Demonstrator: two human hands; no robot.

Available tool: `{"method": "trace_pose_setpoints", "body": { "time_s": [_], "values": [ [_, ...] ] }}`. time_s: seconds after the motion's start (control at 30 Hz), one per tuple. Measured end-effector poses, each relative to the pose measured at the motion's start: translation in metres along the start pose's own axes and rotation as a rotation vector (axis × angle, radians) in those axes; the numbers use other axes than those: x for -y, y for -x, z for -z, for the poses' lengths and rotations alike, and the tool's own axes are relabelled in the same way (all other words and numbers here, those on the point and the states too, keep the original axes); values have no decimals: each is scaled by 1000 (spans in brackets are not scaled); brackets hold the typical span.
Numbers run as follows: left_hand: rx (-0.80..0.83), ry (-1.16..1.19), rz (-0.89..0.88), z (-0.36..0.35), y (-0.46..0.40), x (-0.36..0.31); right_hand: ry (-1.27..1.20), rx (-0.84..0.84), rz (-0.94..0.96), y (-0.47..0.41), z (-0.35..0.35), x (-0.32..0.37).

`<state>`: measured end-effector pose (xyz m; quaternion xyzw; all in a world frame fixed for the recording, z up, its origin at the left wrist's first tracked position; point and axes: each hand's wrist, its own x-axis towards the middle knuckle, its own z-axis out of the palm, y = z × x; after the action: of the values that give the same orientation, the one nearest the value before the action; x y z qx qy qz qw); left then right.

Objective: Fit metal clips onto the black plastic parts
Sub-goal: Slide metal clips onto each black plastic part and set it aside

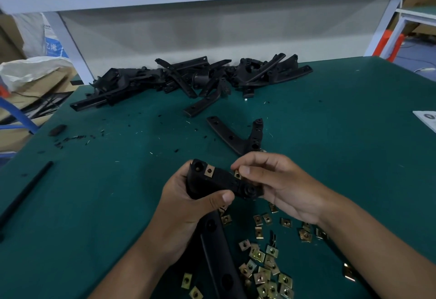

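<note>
My left hand (188, 206) grips a black plastic part (220, 182) above the green table, its long arm (219, 251) running down toward me. One brass-coloured metal clip (209, 171) sits on the part's upper edge. My right hand (278, 180) pinches a second metal clip (237, 175) between thumb and forefinger, pressed against the same edge farther right. Several loose clips (266, 263) lie scattered on the table below my hands. Another black V-shaped part (238, 134) lies just beyond my hands.
A heap of black plastic parts (188, 77) stretches along the table's far edge by a white panel. A thin black rod (26, 192) lies at the left, with black shavings (70, 138) nearby. A paper (427, 119) pokes in at the right edge.
</note>
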<state>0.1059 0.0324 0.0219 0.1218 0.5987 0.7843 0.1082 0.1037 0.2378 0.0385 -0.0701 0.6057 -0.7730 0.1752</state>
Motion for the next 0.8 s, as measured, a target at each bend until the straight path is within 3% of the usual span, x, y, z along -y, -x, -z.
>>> {"method": "trace_pose_setpoints", "body": {
  "time_s": [0.8],
  "values": [
    [7,2,-26,-3,0,1,25,-53,26,0,0,2]
  ]
}}
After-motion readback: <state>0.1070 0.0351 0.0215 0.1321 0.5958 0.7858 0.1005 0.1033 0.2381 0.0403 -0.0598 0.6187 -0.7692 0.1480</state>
